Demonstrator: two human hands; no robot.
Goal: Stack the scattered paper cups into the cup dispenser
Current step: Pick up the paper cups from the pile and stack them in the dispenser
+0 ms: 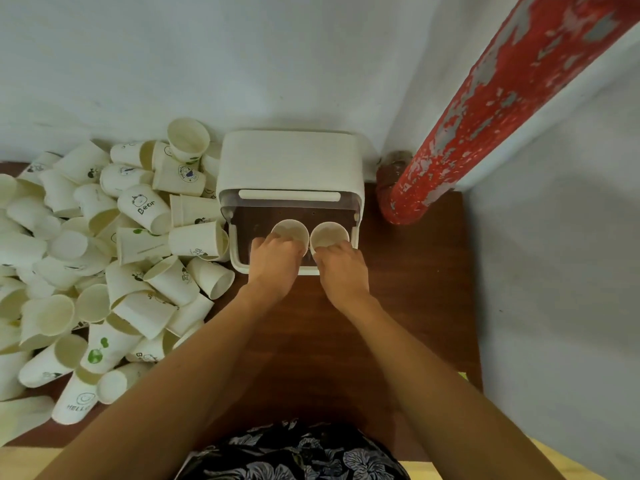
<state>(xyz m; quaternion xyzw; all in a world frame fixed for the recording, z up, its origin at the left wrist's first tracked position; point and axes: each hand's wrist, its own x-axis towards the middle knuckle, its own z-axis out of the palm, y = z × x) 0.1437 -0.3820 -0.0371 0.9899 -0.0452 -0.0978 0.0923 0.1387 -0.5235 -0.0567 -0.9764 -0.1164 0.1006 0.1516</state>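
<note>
Paper cups, one gripped at the rim by each of the hands — left cup point(290, 231) in the left hand point(273, 263), right cup point(328, 234) in the right hand point(341, 268) — sit inside the dispenser point(291, 168), and could tip or jam if pushed in crooked, while the heap of cups point(104, 258) left of the dispenser waits.

"Bear" and "HELLO" on cups point(143, 208)

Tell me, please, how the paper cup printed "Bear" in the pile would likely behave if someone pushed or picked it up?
The "Bear" cup lies on its side atop the pile of cups, so a push would probably roll it in a curve, given its taper. It looks like thin paper, so it is likely light and would dent under firm fingers. Neighbouring cups lean against it and may shift.
</note>
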